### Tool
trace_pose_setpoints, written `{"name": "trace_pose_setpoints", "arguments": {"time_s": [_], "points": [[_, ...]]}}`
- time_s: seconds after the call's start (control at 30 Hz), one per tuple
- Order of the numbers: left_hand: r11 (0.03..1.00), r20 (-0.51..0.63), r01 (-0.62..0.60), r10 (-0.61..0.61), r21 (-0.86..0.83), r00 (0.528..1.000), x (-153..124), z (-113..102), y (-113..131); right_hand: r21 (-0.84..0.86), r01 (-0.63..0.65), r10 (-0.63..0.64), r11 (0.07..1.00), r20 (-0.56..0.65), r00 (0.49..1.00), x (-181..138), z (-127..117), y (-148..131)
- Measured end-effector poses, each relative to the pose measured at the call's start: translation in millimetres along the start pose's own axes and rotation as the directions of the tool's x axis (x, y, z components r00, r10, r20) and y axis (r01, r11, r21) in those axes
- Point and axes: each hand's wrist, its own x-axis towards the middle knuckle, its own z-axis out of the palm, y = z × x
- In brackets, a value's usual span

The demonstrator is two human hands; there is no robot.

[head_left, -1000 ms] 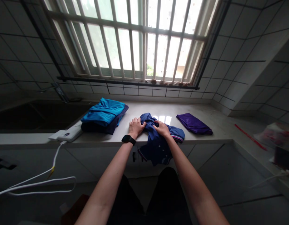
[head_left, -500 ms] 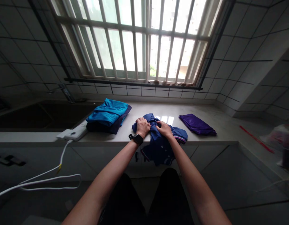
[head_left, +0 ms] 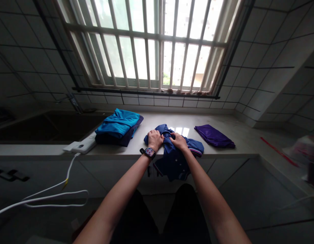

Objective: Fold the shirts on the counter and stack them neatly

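A dark blue polo shirt (head_left: pixel 175 165) lies bunched on the counter, with its striped collar or cuff edge at the right and part of it hanging over the front edge. My left hand (head_left: pixel 155 140) grips the cloth at its upper left, and a smartwatch (head_left: pixel 149 153) sits on that wrist. My right hand (head_left: pixel 178 141) holds a fold close by, the two hands almost touching. To the left lies a folded turquoise garment (head_left: pixel 117 124) on a navy one (head_left: pixel 113 140). A folded purple garment (head_left: pixel 214 136) lies to the right.
The pale stone countertop (head_left: pixel 213 121) runs under a barred window (head_left: pixel 144 44) and tiled wall. A dark sink (head_left: pixel 70 126) with a tap (head_left: pixel 75 103) lies at the left. A white device (head_left: pixel 83 146) trails a white cable (head_left: pixel 55 192) over the front edge.
The view has tilted slightly. My hands have drawn a little closer on the shirt, which sits more gathered, and the watch screen is now lit.
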Motion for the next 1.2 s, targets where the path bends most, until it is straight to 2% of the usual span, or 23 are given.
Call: {"name": "trace_pose_setpoints", "arguments": {"time_s": [0.37, 0.57, 1.2], "points": [[1.000, -0.062, -0.013, 0.012, -0.008, 0.998, -3, 6, -5, 0.007, -0.002, 0.002, 1.000, -0.018, 1.000, 0, 1, 2], [0.992, -0.093, 0.082, -0.091, -0.098, 0.992, -2, 12, -13, 0.005, 0.004, -0.004, 1.000, -0.014, 1.000, 2, 4, 5], [0.989, -0.150, 0.098, -0.114, -0.108, 0.982, -6, 14, -15, -0.002, -0.007, 0.007, 1.000, -0.025, 1.000, 3, 5, 6]]}}
